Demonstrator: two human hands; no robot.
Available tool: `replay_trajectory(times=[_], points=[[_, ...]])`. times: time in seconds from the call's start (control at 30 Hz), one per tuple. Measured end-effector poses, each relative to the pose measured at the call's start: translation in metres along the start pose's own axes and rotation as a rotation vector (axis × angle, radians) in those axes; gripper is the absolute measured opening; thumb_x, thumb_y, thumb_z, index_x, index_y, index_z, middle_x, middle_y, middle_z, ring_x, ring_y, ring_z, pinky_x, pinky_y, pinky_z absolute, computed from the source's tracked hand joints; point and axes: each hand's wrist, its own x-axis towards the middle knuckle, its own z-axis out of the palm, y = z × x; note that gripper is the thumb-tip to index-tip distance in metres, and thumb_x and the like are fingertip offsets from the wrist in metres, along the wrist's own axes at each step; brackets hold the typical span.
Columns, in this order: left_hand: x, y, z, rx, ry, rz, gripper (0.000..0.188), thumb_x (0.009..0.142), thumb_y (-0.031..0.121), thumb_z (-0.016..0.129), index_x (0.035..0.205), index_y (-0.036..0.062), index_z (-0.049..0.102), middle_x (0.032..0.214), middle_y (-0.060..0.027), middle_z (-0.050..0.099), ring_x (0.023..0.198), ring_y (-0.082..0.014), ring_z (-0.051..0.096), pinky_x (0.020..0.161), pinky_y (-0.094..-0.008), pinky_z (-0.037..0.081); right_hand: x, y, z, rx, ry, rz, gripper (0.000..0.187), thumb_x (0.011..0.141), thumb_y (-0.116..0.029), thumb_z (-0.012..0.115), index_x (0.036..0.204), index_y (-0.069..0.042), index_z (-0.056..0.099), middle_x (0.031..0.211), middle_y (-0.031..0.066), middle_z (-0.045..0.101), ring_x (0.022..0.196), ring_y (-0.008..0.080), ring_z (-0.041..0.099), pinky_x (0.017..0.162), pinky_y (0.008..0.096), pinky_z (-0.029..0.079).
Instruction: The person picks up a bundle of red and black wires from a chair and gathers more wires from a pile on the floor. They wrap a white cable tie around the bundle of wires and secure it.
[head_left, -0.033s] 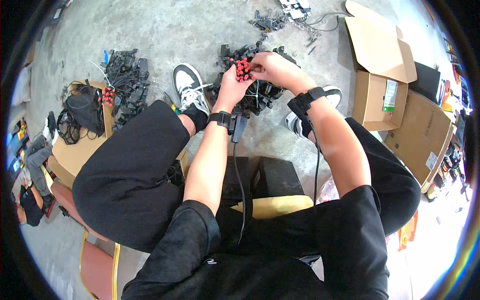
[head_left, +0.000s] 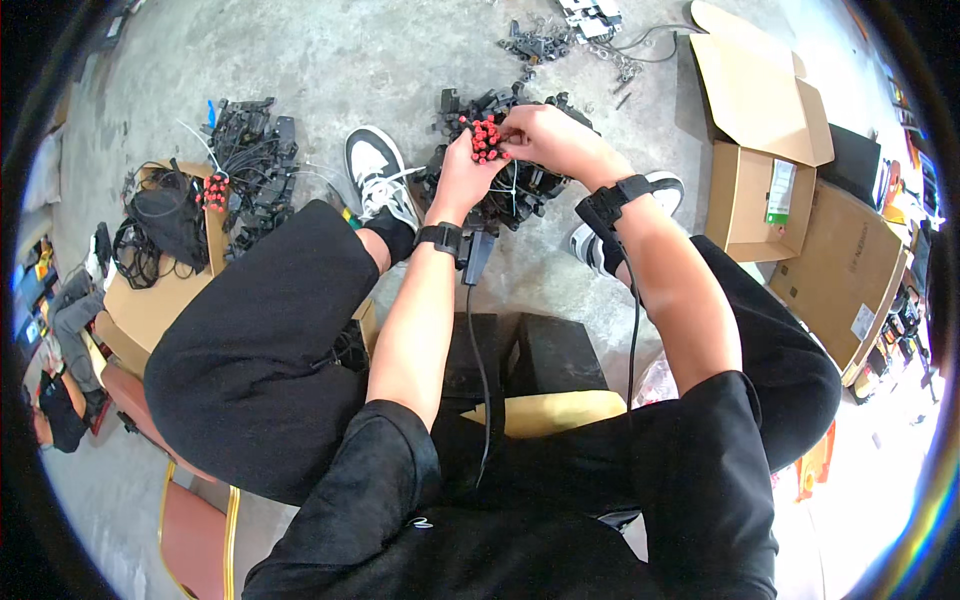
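Between my shoes, a bundle of black cables with red tips [head_left: 487, 140] stands gathered above a pile of black cables and parts [head_left: 520, 195]. My left hand [head_left: 467, 176] is closed around the bundle's left side, just under the red tips. From the right, my right hand [head_left: 545, 136] bends its fingers in against the tips and pinches there. Its fingertips are partly hidden, so the exact piece between them is hard to make out. A white tie [head_left: 515, 182] hangs below the hands. Both wrists wear black straps with a cable running down.
Another red-tipped cable bundle [head_left: 215, 191] lies left beside black parts [head_left: 262, 150]. A carton with a black bag [head_left: 170, 215] stands there too. Right are an open cardboard box [head_left: 735, 215] and a flat carton [head_left: 835, 270]. Small metal pieces [head_left: 540, 45] lie at the far side.
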Motion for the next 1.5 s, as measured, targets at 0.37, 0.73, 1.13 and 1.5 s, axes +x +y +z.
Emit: replay_trajectory(times=[0.37, 0.73, 1.13, 1.5], points=[[0.004, -0.007, 0.008, -0.08, 0.04, 0.023, 0.024, 0.073, 0.001, 0.066, 0.095, -0.0007, 0.057, 0.089, -0.004, 0.064, 0.081, -0.0094, 0.058, 0.074, -0.0257, 0.046, -0.003, 0.0, -0.003, 0.095, 0.084, 0.096, 0.021, 0.07, -0.013, 0.068, 0.085, 0.0, 0.063, 0.072, 0.0114, 0.061, 0.065, 0.0192, 0.058, 0.063, 0.0285, 0.047], [0.008, 0.001, 0.012, -0.134, 0.016, -0.019, 0.018, 0.074, 0.0, 0.065, 0.09, -0.0011, 0.058, 0.085, -0.002, 0.063, 0.078, -0.0079, 0.057, 0.072, -0.0246, 0.046, -0.002, -0.009, -0.012, 0.202, 0.147, 0.201, 0.018, 0.072, -0.013, 0.065, 0.084, 0.001, 0.061, 0.068, 0.0109, 0.06, 0.064, 0.0177, 0.059, 0.061, 0.0287, 0.047], [0.011, -0.003, 0.02, -0.11, 0.134, 0.017, 0.013, 0.084, 0.013, 0.06, 0.08, 0.0013, 0.057, 0.074, -0.0036, 0.063, 0.072, -0.0104, 0.06, 0.068, -0.0247, 0.046, -0.055, -0.028, 0.036, 0.676, -0.009, 1.077, 0.045, 0.078, -0.04, 0.065, 0.077, 0.005, 0.062, 0.066, 0.0095, 0.061, 0.056, 0.0146, 0.06, 0.049, 0.0262, 0.05], [0.016, -0.013, 0.023, -0.214, 0.246, -0.012, 0.012, 0.083, 0.012, 0.061, 0.081, 0.0007, 0.057, 0.073, -0.0037, 0.063, 0.069, -0.0121, 0.061, 0.066, -0.0254, 0.047, -0.072, -0.056, 0.092, 0.251, 0.353, 0.784, 0.038, 0.089, -0.029, 0.045, 0.07, 0.001, 0.059, 0.06, 0.0194, 0.055, 0.061, 0.0337, 0.057, 0.062, 0.0385, 0.044]])
